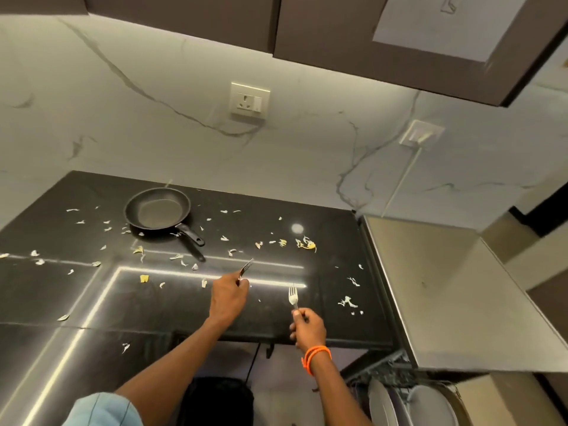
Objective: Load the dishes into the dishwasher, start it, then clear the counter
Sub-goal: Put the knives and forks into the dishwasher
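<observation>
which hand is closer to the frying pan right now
Left. The left hand, gripping a fork, is just in front of the pan handle. The right hand, holding another fork, is farther right and nearer the counter's front edge.

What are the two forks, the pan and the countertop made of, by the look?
Fork in left hand and fork in right hand: bright silvery, reflective, likely polished steel.
Frying pan: matte black inside, probably non-stick coated metal; black handle looks plastic, not certain.
Countertop: black, glossy, mirrors the strip lights, with visible seams; polished stone or similar.
</observation>
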Motion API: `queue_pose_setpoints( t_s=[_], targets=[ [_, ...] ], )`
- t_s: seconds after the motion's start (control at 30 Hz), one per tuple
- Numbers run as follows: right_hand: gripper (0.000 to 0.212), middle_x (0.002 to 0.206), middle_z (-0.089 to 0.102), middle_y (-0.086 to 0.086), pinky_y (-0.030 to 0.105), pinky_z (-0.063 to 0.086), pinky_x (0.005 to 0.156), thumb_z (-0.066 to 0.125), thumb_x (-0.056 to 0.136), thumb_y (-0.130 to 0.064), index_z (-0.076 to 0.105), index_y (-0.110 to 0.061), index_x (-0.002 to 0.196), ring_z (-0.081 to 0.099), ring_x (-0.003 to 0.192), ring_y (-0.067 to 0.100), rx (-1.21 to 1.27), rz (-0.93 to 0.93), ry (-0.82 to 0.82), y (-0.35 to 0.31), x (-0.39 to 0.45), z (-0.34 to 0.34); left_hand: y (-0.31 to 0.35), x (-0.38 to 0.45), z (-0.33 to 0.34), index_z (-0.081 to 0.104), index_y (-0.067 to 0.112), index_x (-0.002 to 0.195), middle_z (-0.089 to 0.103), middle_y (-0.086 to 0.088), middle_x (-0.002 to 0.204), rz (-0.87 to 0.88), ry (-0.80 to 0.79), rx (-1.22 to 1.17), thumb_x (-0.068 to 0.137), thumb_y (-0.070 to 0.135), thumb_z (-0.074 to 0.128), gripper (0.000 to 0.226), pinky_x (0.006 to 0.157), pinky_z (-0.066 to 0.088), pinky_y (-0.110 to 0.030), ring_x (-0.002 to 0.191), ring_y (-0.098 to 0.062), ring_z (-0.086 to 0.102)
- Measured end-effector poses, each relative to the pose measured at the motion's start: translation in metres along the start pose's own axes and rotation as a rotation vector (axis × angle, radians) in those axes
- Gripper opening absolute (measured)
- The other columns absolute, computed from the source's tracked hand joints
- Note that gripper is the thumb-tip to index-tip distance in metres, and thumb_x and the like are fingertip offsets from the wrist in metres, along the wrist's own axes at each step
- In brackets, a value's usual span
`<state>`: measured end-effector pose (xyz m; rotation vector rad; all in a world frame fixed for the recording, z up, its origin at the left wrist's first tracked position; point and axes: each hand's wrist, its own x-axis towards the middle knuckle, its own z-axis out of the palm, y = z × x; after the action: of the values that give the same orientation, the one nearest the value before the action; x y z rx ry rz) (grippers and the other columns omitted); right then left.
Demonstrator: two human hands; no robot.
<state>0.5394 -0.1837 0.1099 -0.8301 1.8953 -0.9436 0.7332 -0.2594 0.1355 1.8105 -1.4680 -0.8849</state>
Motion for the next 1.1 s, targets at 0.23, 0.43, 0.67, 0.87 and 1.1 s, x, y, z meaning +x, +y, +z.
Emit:
queue_pose_setpoints(
  t_s=[0.23, 0.43, 0.67, 0.87, 1.1],
  targets=[
    [0.019, 0.063, 0.062, 0.004, 0.024, 0.039, 0.042, 0.055, 0.1, -0.02, 0.065, -0.01, 0.086, 0.053, 0.05, 0.014, 0.073, 0.061, 0.09, 0.026, -0.014, -0.048, 0.027, -0.044, 0.024, 0.057, 0.004, 0.077, 0.064, -0.014, 0.065, -0.006, -0.169, -0.201, 0.096, 0.016, 0.048, 0.024, 0.048, 0.056, -0.036, 0.05, -0.021, 0.066],
    [0.015, 0.063, 0.06, 0.006, 0.024, 0.037, 0.042, 0.056, 0.099, -0.017, 0.065, -0.007, 0.092, 0.051, 0.049, 0.015, 0.186, 0.105, 0.179, 0.05, -0.027, -0.106, 0.047, -0.086, 0.064, 0.062, 0.011, 0.081, 0.071, -0.011, 0.076, 0.058, -0.312, -0.116, 0.101, 0.018, 0.048, 0.026, 0.045, 0.051, -0.023, 0.048, -0.018, 0.068],
    [0.022, 0.063, 0.059, 0.009, 0.025, 0.041, 0.044, 0.053, 0.099, -0.014, 0.065, -0.007, 0.082, 0.05, 0.049, 0.017, 0.267, 0.139, 0.307, 0.104, -0.052, -0.211, 0.102, -0.153, 0.149, 0.062, 0.021, 0.077, 0.07, -0.007, 0.066, 0.234, -0.484, 0.041, 0.096, 0.011, 0.049, 0.024, 0.052, 0.056, -0.032, 0.052, -0.018, 0.067],
    [0.019, 0.063, 0.064, 0.005, 0.046, 0.053, 0.062, 0.053, 0.085, -0.031, 0.066, -0.033, 0.071, 0.063, 0.061, 0.032, 0.254, 0.263, 0.444, 0.235, -0.03, -0.295, 0.144, -0.24, 0.238, 0.062, 0.027, 0.088, 0.067, 0.001, 0.066, 0.385, -0.632, 0.074, 0.105, 0.022, 0.045, 0.024, 0.059, 0.055, -0.026, 0.054, -0.01, 0.066],
    [0.016, 0.086, 0.069, 0.011, 0.025, 0.052, 0.066, 0.054, 0.092, -0.013, 0.064, -0.019, 0.081, 0.064, 0.075, 0.027, 0.279, 0.438, 0.605, 0.253, -0.118, -0.384, 0.161, -0.325, 0.342, 0.065, 0.015, 0.081, 0.068, -0.013, 0.073, 0.344, -0.819, 0.205, 0.104, 0.022, 0.046, 0.03, 0.054, 0.054, -0.044, 0.054, -0.025, 0.06]
  ],
)
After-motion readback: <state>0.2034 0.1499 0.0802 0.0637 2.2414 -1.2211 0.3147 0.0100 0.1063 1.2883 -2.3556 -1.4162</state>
